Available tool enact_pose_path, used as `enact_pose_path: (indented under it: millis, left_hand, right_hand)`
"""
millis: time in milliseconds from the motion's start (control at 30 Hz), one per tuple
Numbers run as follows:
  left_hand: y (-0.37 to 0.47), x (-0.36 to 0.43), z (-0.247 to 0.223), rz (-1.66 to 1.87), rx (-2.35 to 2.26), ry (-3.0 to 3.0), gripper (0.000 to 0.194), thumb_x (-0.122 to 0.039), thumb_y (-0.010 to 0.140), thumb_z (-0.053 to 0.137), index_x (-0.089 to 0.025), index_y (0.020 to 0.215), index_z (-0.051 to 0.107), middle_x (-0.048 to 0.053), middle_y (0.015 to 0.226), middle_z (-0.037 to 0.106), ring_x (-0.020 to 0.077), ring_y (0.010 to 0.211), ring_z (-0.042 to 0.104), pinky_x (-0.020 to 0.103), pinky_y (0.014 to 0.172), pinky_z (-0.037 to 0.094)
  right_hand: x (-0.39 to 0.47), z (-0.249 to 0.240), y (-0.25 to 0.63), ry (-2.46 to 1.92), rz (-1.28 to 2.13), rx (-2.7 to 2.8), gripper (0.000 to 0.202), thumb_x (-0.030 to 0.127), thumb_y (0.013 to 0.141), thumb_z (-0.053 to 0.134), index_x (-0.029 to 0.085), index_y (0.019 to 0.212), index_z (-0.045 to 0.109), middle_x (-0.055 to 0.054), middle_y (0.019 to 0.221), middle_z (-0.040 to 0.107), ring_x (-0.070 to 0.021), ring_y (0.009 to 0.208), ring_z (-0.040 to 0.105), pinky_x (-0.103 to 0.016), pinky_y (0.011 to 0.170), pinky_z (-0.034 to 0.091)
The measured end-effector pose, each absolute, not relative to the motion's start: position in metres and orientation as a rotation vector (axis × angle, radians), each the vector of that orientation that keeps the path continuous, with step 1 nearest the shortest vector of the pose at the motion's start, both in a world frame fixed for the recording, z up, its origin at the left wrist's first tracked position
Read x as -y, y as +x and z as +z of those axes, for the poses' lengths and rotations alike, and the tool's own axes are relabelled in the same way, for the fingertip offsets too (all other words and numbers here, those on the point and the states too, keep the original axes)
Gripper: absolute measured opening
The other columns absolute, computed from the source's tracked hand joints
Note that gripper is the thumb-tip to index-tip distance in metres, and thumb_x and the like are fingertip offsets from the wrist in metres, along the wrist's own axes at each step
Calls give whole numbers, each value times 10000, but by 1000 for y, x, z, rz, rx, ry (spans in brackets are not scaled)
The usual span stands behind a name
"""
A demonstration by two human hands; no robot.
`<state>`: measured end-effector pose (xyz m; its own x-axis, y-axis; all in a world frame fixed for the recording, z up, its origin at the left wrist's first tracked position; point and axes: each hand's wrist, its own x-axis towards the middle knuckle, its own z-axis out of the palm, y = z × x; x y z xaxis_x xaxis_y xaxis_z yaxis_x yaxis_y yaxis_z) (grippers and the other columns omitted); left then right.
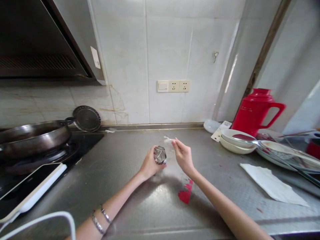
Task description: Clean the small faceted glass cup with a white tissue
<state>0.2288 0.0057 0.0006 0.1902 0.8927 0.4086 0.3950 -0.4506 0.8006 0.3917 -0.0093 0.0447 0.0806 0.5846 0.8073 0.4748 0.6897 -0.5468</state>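
Silver-grey and glossy, the faceted object (160, 155) sits in the left hand (149, 164) over the middle of the metal desk (120, 186), fingers curled around its sides. It looks stiff, probably light enough for one hand, perhaps slippery; its angular sides seem the surest hold. Glass or metal, one cannot tell. Just to its right, the right hand (184, 156) pinches a thin, crumpled white scrap (168, 140), likely soft and nearly weightless. Nearer lies a flat, ragged-edged red patch (185, 196).
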Motion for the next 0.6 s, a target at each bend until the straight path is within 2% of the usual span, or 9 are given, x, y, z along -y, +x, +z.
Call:
enact_pose_path:
  millis: [67,133,200,267,333,400,467,500,600]
  left_hand:
    - [230,-2,0,1192,-1171,2001,863,-221,490,831,-186,1250,425,107,1188,569,256,1038,574,380,896,459]
    - [232,1,0,1175,-1132,2047,887,-220,482,836,-198,1267,423,105,1220,549,261,1064,560,383,919,445]
    - [233,3,2,1151,-1102,2056,908,-221,484,837,-193,1285,409,110,1222,549,262,1064,562,388,922,442]
    - [233,4,3,1140,-1087,2042,922,-214,482,835,-184,1294,400,110,1190,570,259,1039,576,389,910,448]
    - [234,5,5,1134,-1073,2035,909,-201,477,832,-186,1284,413,93,1134,598,250,1002,593,382,889,458]
    - [234,7,7,1133,-1064,2035,864,-193,475,827,-190,1250,442,67,1061,623,240,967,604,368,864,468]
    - [235,9,10,1124,-1068,2031,795,-200,479,822,-187,1195,476,47,995,639,231,937,610,349,832,478]
    - [236,11,12,1120,-1080,2028,761,-208,481,821,-182,1166,491,43,971,643,228,921,613,340,813,482]
    - [238,14,17,1134,-1101,2036,686,-227,497,812,-166,1116,522,53,972,652,226,906,615,326,789,487]
  right_hand:
    - [3,44,397,-978,98,1578,347,360,942,420,164,794,665,10,633,652,-121,527,578,-257,667,515]
    - [1,41,397,-1007,125,1669,396,395,937,421,159,696,628,23,545,575,-99,472,503,-198,506,428]
    - [2,35,393,-1007,162,1744,427,401,938,417,163,628,587,28,504,526,-90,452,467,-185,443,362]
    - [5,31,389,-990,168,1764,427,387,941,412,169,612,574,23,509,536,-90,441,475,-187,442,375]
    - [8,29,386,-939,137,1773,388,349,943,409,180,652,601,3,569,605,-113,486,555,-211,530,469]
    - [10,28,386,-851,98,1819,323,287,944,404,197,742,639,-19,689,683,-152,616,654,-294,752,539]
    - [11,29,387,-762,66,1869,268,224,938,404,214,856,659,-29,822,722,-177,761,695,-397,960,482]
    - [12,29,388,-728,55,1885,252,201,933,408,216,908,659,-34,875,727,-180,805,699,-428,1012,447]
    - [15,32,388,-644,27,1901,247,160,920,419,208,1008,645,-55,976,726,-179,894,694,-460,1051,421]
